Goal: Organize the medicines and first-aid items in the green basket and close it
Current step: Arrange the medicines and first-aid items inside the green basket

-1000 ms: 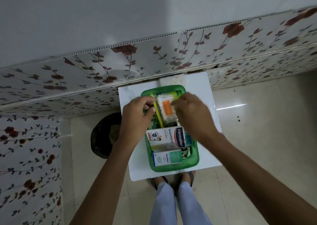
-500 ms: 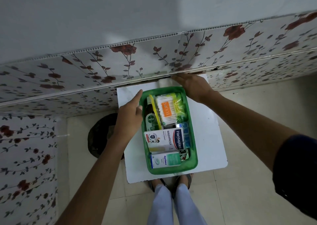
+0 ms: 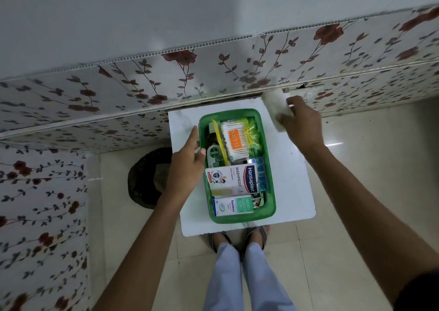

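Now, nearest us the green basket (image 3: 270,175) sits on the white board (image 3: 292,168), packed and lidless, with the plaster box (image 3: 231,180) and cotton buds (image 3: 235,139) lying flat. The left hand (image 3: 187,166) steadies its left rim, fingers loosely spread and holding nothing. Farther back the right hand (image 3: 300,125) pinches a blurred white roll (image 3: 276,107), perhaps cotton wool; best laid flat on top, I'd say, so a lid can seat.

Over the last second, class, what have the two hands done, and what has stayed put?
The right hand left the cotton swab pack, reached behind the green basket and lifted a white cotton roll. The left hand drew back to the basket's left rim. Basket contents unchanged.
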The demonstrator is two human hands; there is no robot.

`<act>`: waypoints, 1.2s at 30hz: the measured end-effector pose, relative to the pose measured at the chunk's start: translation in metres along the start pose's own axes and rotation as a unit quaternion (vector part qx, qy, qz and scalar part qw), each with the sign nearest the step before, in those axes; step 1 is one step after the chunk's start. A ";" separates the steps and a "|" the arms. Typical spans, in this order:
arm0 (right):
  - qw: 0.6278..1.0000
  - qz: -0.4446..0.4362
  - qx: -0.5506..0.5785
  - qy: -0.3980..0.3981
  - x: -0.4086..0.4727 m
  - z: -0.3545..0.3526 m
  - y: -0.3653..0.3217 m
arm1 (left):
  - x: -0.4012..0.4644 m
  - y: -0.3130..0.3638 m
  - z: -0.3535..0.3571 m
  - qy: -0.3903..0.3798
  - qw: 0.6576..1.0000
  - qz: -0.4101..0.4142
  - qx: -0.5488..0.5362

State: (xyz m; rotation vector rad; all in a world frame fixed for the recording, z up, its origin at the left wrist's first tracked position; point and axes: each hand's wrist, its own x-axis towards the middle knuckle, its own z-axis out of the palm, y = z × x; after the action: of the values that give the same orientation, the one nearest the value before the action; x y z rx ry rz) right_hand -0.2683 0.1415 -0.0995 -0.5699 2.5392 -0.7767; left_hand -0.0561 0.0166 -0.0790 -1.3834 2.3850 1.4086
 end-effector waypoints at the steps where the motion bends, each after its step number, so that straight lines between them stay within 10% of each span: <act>1: 1.000 -0.017 0.020 0.012 -0.017 -0.009 -0.005 | -0.009 0.000 0.002 0.003 1.000 0.000 -0.004; 7: 0.966 -0.174 0.006 -0.192 -0.114 -0.013 -0.020 | -0.041 -0.013 0.015 -0.015 1.000 -0.024 0.001; 22: 0.927 -0.328 -0.153 -0.100 -0.114 0.051 -0.018 | -0.043 -0.023 0.021 0.005 0.999 -0.039 -0.012; 29: 0.996 0.034 0.074 0.027 -0.092 0.004 0.006 | -0.031 -0.021 0.021 0.015 0.997 -0.022 0.068; 36: 0.980 0.118 -0.042 -0.158 -0.087 0.034 0.029 | -0.035 -0.016 0.015 0.033 0.996 -0.004 0.078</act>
State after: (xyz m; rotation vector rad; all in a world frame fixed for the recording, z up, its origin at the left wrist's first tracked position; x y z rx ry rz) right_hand -0.1872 0.1926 -0.1188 -0.3743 2.2968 -0.4569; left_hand -0.0289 0.0480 -0.0833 -1.4199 2.4652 1.1632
